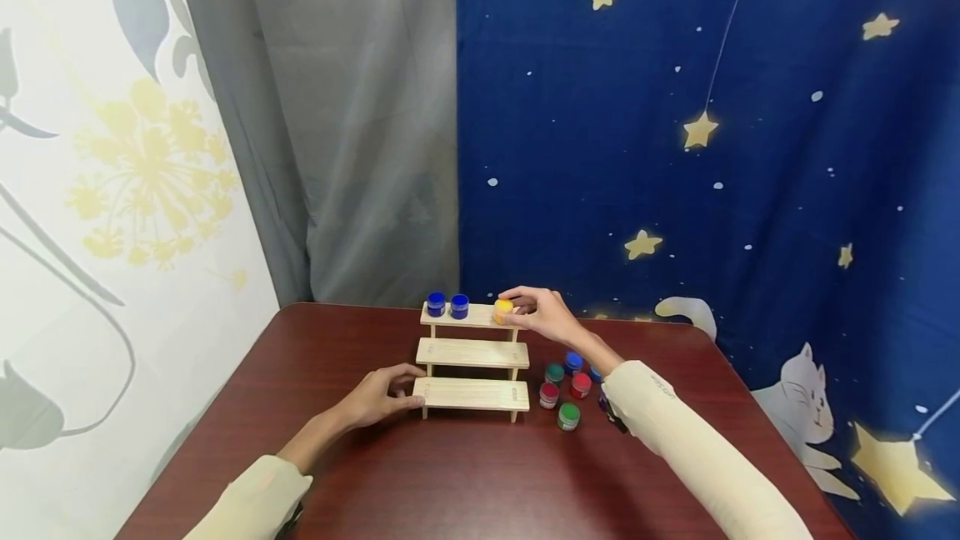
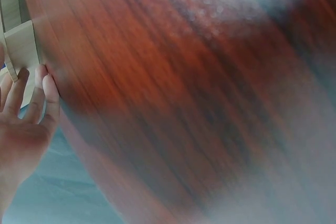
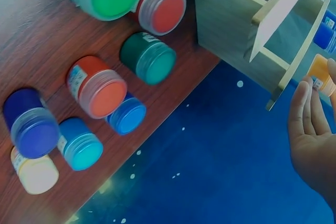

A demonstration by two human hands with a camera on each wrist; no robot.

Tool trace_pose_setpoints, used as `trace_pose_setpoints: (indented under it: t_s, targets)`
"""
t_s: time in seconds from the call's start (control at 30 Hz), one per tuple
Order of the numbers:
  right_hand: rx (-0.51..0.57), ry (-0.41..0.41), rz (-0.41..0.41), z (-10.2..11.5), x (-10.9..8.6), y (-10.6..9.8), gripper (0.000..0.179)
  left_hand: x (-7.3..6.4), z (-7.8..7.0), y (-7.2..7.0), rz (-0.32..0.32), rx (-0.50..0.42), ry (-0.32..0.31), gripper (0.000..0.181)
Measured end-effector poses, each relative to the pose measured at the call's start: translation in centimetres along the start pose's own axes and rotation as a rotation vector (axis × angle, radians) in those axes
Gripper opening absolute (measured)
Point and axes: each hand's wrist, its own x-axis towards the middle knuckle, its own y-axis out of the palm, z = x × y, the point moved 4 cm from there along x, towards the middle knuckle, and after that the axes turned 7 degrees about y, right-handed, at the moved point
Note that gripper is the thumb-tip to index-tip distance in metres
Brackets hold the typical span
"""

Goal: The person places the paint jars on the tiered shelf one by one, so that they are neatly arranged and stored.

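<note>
A three-tier wooden display stand (image 1: 472,352) stands on the table. My right hand (image 1: 550,317) pinches a yellow paint jar (image 1: 503,310) at the right end of the top tier. In the right wrist view, the fingertips cover part of that yellow jar (image 3: 318,72). Two dark blue paint jars (image 1: 437,305) sit side by side on the top tier's left half. Down at the lowest tier, my left hand (image 1: 378,396) holds the stand's left end between thumb and fingers. The left wrist view catches those fingers against the pale wood (image 2: 23,45).
Several paint jars stand right of the stand on the dark red table (image 1: 360,482), among them a green jar (image 1: 568,417), a red jar (image 1: 581,385) and a white-lidded jar (image 3: 38,176). A blue starred curtain (image 1: 570,148) hangs behind the table's back edge.
</note>
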Motion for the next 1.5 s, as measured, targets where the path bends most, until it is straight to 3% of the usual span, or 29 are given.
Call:
trace_pose_setpoints:
  t_s: [0.67, 1.5]
  targets:
    - [-0.003, 0.059, 0.008, 0.6, 2.4, 2.2, 0.037, -0.1, -0.5, 0.0, -0.004, 0.018, -0.014, 0.04]
    - [-0.028, 0.049, 0.022, 0.8, 2.6, 2.8, 0.038, -0.1, -0.6, -0.1, -0.002, 0.008, -0.009, 0.04]
